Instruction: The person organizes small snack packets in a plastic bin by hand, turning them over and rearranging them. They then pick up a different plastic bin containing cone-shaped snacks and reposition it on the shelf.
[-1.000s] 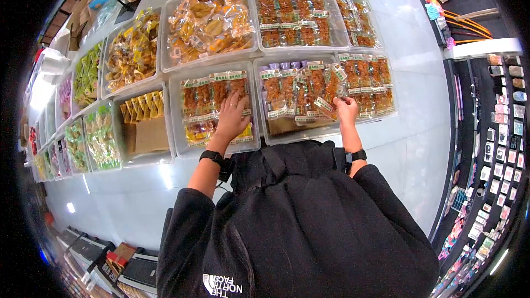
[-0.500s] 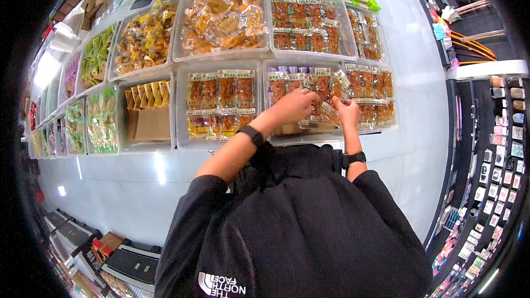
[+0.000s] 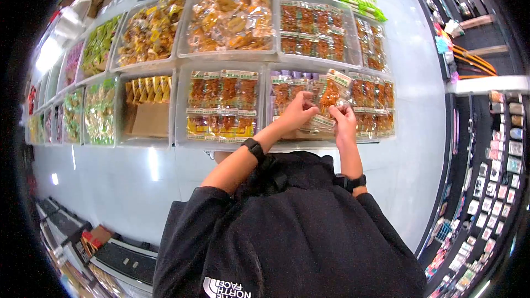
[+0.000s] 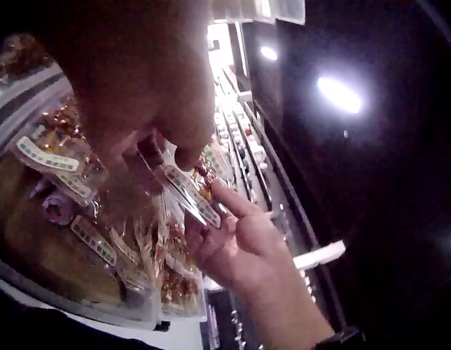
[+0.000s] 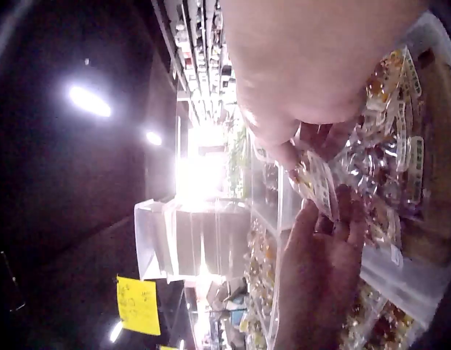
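In the head view the right hand [image 3: 345, 124] pinches the lower end of a clear snack packet [image 3: 331, 92] with reddish-brown contents, its white label end up. The left hand [image 3: 293, 117], just left of it, has thumb and fingers curled over packets in the same bin [image 3: 309, 144]. The left wrist view has labelled packets [image 4: 193, 195] between the large, dark left hand [image 4: 149, 80] and the right hand [image 4: 244, 248]. From the right wrist, the left hand's [image 5: 320, 281] thumb and fingers grip the packets' [image 5: 320, 186] near end, below the right hand [image 5: 306, 65].
A bin of similar packets [image 3: 222, 96] stands left of the hands, another [image 3: 372, 102] right. Beyond are bins of yellow-brown packets [image 3: 229, 22] and green-white packs [image 3: 361, 1]. Shelves of small goods [image 3: 488, 187] line the far right.
The left hand has left the neighbouring bin and moved right, beside the right hand. The right hand's packet has been raised and turned more upright.
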